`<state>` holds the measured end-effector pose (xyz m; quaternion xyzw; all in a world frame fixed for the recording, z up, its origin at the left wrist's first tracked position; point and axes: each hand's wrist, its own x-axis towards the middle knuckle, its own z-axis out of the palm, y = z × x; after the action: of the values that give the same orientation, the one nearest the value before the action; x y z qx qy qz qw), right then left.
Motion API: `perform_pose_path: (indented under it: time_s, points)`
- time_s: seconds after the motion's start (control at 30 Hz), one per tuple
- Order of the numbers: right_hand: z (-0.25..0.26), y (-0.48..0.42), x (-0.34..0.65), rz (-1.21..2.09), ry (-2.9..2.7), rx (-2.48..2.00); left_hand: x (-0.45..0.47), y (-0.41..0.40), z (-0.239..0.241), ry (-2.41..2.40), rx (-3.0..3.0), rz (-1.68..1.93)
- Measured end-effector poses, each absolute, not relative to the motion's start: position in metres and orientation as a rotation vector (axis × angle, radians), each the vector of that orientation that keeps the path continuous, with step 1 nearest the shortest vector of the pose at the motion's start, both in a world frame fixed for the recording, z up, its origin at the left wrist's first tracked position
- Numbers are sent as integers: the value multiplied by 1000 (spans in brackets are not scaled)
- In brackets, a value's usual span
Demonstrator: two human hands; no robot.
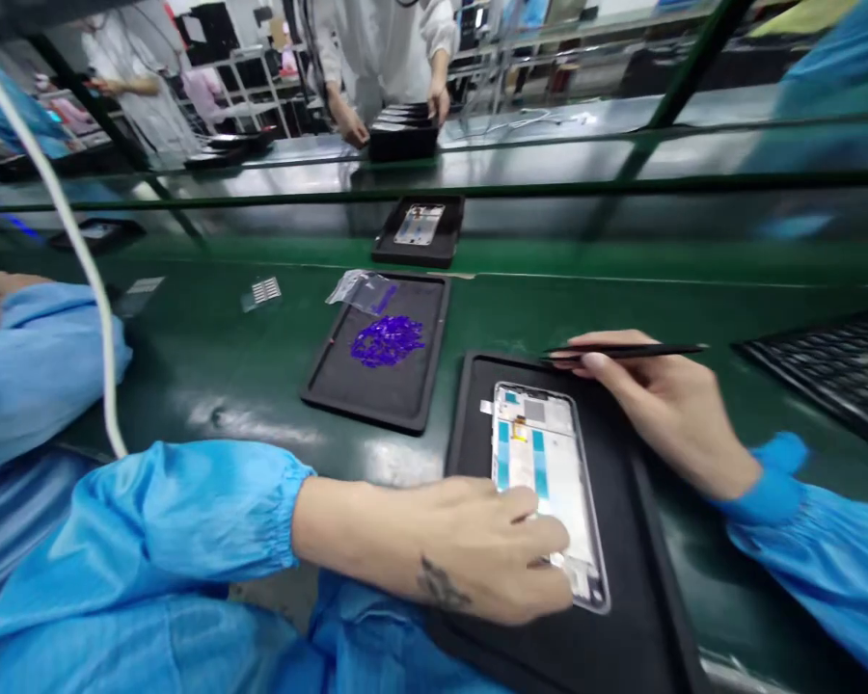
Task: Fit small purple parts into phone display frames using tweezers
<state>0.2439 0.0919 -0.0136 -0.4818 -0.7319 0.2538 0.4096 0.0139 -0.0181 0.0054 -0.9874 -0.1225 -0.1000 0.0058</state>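
A phone frame (550,463) with white and teal inner parts lies in a black tray (643,617) in front of me. My left hand (477,549) rests on the frame's near end, fingers curled and pressing on it. My right hand (665,405) sits at the tray's far right edge, pinching black tweezers (622,352) that point left, held level above the tray's top corner. Both arms wear blue sleeves.
A second black tray (333,386) to the left holds a heap of small purple parts (387,340) and a clear bag (362,287). Farther back another tray (448,253) carries a phone frame. A keyboard (831,371) lies at right. Another person's blue sleeve (36,357) is at left; a person in white stands beyond.
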Motion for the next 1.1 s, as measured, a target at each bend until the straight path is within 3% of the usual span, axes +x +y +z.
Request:
perform_pose_path:
  time_s: [0.2, 0.37, 0.47, 1.1]
  points:
    - [-12, 96, 248, 542, -1874, -1257, 3, -8, 12, -275, -3152, -380]
    - [-12, 98, 248, 488, -1894, -1307, -58, 63, 27, -1159, -2777, -415]
    - [-10, 97, 248, 491, -1902, -1334, -93, 92, 32, -1431, -2761, -459]
    - [-11, 97, 252, 508, -1889, -1352, -91, 114, 21, -1366, -2984, -194]
